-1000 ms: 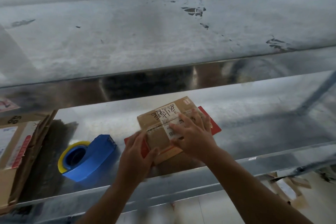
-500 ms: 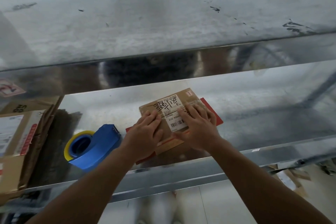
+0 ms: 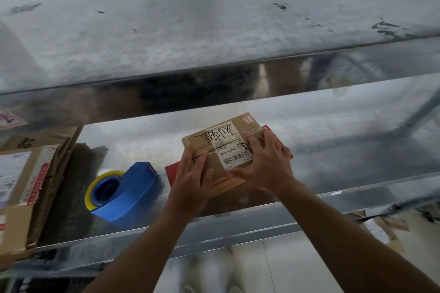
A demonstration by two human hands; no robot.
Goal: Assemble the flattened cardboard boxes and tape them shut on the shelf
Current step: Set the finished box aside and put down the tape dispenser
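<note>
A small brown cardboard box [image 3: 221,140] is seen closed on the metal shelf [image 3: 345,140], near its front edge and slightly skewed to it; it is set on a flat red sheet [image 3: 172,172], whose corners show to the left and right of it; a white label [image 3: 229,150] with a barcode and handwritten black strokes is stuck across the top face. The left hand [image 3: 192,178] is laid on the left end of the box, its fingers nearly straight and pressed flat over the top edge, the thumb set against the near side; nothing is clasped in it. The right hand [image 3: 267,166] is spread flat over the right part of the top, fingers fanned toward the far right corner, the thumb stretched along the near edge of the label; nothing is gripped by it either. A blue tape dispenser [image 3: 129,194] with a yellowish roll is placed just left of the box, apart from both hands; a stack of flattened cardboard boxes [image 3: 31,181] is leaned at the far left of the shelf. A second metal shelf [image 3: 190,31], scuffed with dark marks, is seen above.
</note>
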